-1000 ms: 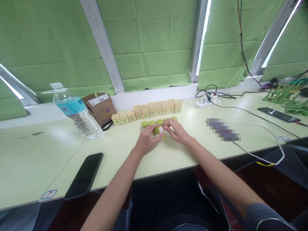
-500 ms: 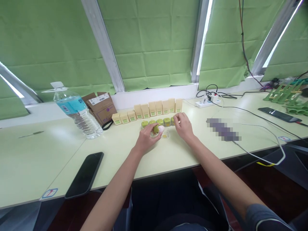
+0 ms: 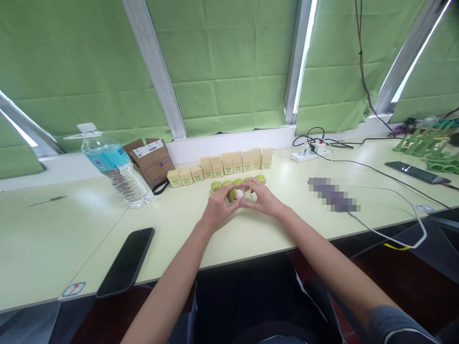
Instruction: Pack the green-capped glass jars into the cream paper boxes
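Note:
My left hand is closed around a small round green-and-pale-pink piece, pinched between thumb and fingers. From the other side my right hand reaches in, thumb and fingers curved to the piece's right edge, apparently gripping it too. Part of a clear jar shows between the right thumb and fingers. Just behind the hands stands a row of small clear jars with green lids; the right hand partly covers some of them.
Several small cream boxes line the back. To the left are a water bottle, a brown carton and a phone. A power strip, cables and another phone lie right, near green racks.
My right hand has left the rightmost green-lidded jar and moved left and toward me, meeting my left hand at the round piece. My left hand has stayed nearly in place.

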The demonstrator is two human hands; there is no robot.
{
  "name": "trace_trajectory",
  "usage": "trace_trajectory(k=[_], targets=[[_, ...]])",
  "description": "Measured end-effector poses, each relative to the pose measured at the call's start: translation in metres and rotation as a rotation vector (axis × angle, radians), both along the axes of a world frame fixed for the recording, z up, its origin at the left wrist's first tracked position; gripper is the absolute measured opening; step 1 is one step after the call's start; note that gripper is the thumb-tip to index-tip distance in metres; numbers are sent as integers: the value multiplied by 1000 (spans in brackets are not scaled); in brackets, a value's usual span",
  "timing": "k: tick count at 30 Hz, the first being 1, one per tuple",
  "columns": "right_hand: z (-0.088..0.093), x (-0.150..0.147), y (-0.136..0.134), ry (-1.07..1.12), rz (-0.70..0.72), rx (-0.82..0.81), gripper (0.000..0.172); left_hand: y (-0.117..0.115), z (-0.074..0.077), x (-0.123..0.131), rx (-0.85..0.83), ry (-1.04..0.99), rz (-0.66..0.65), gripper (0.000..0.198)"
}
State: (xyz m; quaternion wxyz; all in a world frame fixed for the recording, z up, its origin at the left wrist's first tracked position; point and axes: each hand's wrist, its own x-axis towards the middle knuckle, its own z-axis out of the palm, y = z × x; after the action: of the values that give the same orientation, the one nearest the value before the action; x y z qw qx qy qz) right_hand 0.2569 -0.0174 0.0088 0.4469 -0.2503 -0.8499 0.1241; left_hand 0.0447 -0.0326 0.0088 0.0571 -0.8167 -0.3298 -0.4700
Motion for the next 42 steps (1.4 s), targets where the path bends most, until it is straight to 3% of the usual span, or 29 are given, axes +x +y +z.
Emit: trace_trajectory(k=[9,16,29,34,42], targets=[[-2,1,3,59,-27,78,30,4,-1,-5,-101,-10,-81,53],[4,0,-3,35,-55,30,30,2,-1,-5,-145,19,-10,45],[-4,-1,2,91,-44,-55,27,0,-2,-6,-169,38,54,47],[-4,1,4,199,-103,-133,28,1,1,-12,-182,-38,101,47],[-6,6,8,132,-227,-103,32,4,2,-12,-150,-97,149,46]])
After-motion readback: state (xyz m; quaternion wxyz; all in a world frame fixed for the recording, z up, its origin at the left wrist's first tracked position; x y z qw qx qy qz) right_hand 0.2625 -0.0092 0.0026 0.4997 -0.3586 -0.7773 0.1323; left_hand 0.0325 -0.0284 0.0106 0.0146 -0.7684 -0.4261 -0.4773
